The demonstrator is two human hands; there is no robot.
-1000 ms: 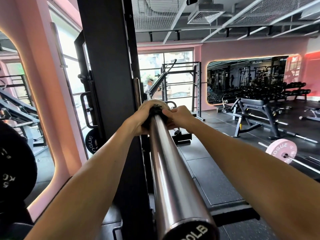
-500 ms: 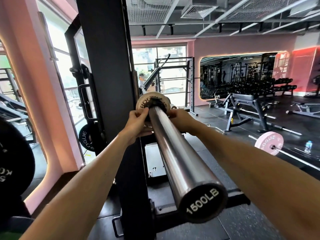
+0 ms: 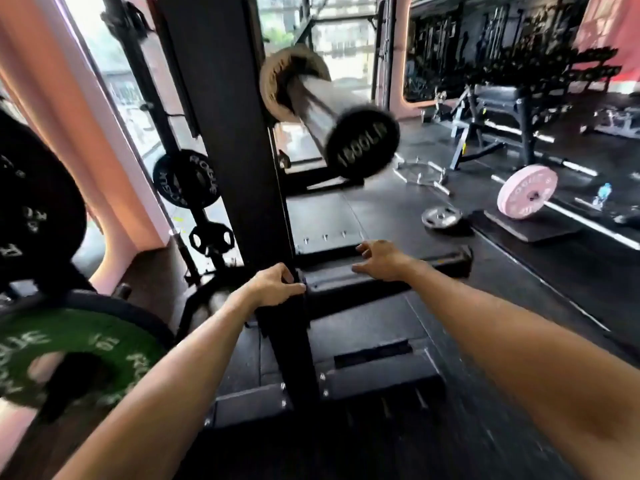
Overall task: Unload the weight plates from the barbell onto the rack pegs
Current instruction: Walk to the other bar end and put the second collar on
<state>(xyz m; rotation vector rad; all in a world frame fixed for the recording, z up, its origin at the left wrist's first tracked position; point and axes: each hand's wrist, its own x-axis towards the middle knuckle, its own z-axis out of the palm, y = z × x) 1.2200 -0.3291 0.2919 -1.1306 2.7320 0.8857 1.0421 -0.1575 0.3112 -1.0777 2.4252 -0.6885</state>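
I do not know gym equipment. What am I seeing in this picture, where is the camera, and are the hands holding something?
The camera sits on the person's head, looking forward and down. The left hand grips something dark beside the black rack upright; blur hides what. The right hand is open and holds nothing. Above, the steel barbell carries one tan weight plate. Black plates and a green plate hang at the left. A small grey plate lies on the floor.
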